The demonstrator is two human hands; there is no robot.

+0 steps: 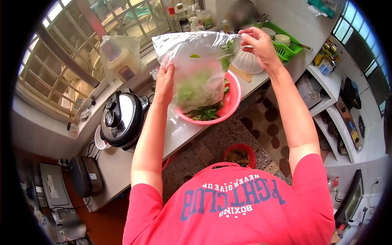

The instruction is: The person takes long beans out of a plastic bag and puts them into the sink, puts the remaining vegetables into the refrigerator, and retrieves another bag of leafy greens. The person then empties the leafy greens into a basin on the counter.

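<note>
A clear, crinkled plastic bag (196, 77) is stretched between my two hands above a pink basin (233, 100). My left hand (165, 79) grips the bag's left edge. With thumb and fingers pinched, my right hand (261, 47) holds its upper right corner. Green leaves show blurred through the plastic; a few seem to cling to it, though I cannot tell whether they are inside. Leafy greens (204, 113) lie in the basin, partly hidden behind the bag. Just right of the bag is a translucent ribbed bowl or colander (247, 62).
An electric cooker (122, 118) stands on the counter to the left. Bottles (183, 20) line the window side. A green dish rack (290, 51) with bowls sits at the back right. On the floor is a red bucket (253, 157); white shelves (326, 85) stand at right.
</note>
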